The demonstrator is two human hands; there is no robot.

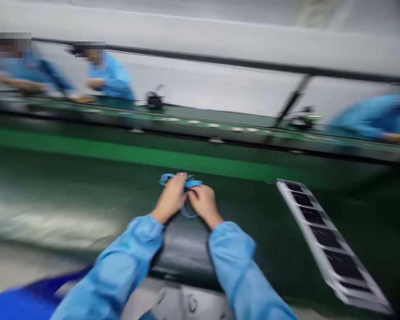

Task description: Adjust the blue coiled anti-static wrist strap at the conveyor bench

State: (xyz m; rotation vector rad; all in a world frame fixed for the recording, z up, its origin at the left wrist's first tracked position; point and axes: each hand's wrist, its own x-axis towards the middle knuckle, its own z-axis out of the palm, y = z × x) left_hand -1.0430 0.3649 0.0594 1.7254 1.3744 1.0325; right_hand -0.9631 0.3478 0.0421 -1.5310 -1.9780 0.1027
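Observation:
Between my two hands is a thin blue strap (194, 183), with a loop sticking out past the left fingers and another curl hanging below. My left hand (172, 195) has its fingers closed round it. On the other side, my right hand (204, 203) pinches the strap close to the left fingertips. Both hands are just above the dark green tabletop (240, 218), and blur hides the strap's finer details.
A long white tray (315, 249) with several dark rectangular compartments lies at the right. Beyond the table runs a conveyor line (186, 126) with small pale pieces. Several people in blue work there, including one person (115, 78). A blue object (16, 300) is at lower left.

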